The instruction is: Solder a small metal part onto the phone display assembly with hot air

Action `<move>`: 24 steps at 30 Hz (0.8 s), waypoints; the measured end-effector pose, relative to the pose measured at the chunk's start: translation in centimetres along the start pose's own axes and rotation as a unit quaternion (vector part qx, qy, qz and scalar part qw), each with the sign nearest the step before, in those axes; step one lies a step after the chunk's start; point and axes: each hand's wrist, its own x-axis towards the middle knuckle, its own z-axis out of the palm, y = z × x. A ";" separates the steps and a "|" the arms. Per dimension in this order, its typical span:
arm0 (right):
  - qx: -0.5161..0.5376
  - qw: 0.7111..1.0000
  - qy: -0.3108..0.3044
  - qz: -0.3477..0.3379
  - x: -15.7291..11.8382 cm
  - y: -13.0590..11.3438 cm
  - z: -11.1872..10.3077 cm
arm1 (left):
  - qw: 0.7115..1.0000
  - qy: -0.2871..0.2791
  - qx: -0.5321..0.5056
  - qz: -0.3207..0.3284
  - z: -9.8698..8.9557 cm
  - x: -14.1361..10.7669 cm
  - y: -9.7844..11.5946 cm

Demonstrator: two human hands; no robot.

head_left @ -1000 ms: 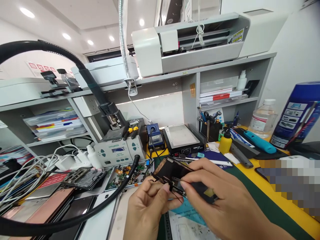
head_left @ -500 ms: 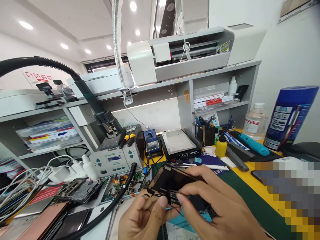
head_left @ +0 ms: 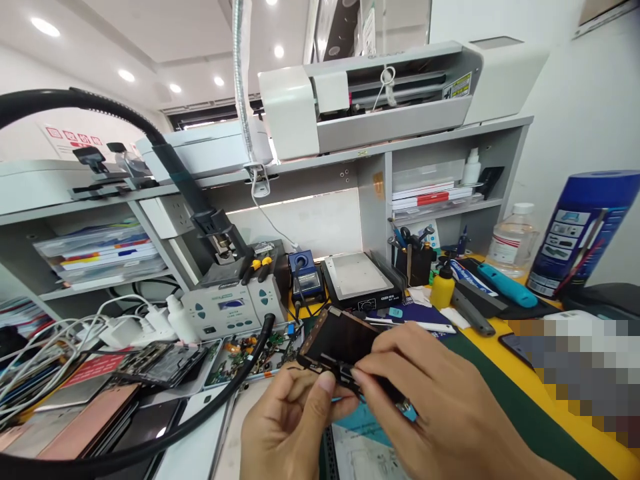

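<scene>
My left hand (head_left: 295, 420) is closed on a dark phone part (head_left: 343, 337) with a brownish rim, its thumb at the lower edge. The part is flat, tilted, and raised above the bench. My right hand (head_left: 425, 393) pinches at the same lower edge, where thumb and index finger meet on a small dark strip (head_left: 345, 373). Exactly what this strip is, I cannot make out. The right fingers hide much of the phone part's right side. Beneath both hands lies a blue and white printed sheet (head_left: 363, 443).
A tray of small circuit boards (head_left: 213, 363) and a black hose (head_left: 220, 427) lie to the left, beside stacked phones (head_left: 85, 420). Behind stand a rework station (head_left: 230, 313) and a hot plate (head_left: 360, 275). A yellow bottle (head_left: 443, 288) and a blue can (head_left: 583, 233) stand right.
The view has shifted slightly. The phone part sits a little higher in the picture and is turned somewhat in my fingers. Both hands keep their hold at its lower edge.
</scene>
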 end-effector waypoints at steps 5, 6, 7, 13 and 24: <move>0.036 0.980 -0.131 0.147 0.4 -0.2 0.0 | 0.999 -0.039 0.037 0.001 -0.4 0.0 0.1; 0.041 0.972 -0.145 0.182 0.5 -0.3 -0.1 | 0.998 -0.044 0.040 -0.002 -0.5 0.0 0.1; 0.044 0.964 -0.155 0.212 0.7 -0.3 -0.1 | 0.998 -0.049 0.043 -0.006 -0.6 0.0 0.1; 0.088 0.937 -0.187 0.282 1.2 -0.3 -0.4 | 0.994 -0.085 0.059 -0.018 -1.3 0.3 0.1; 0.114 0.922 -0.230 0.289 2.1 -0.2 -0.3 | 0.993 -0.085 0.078 0.008 -1.5 0.5 0.1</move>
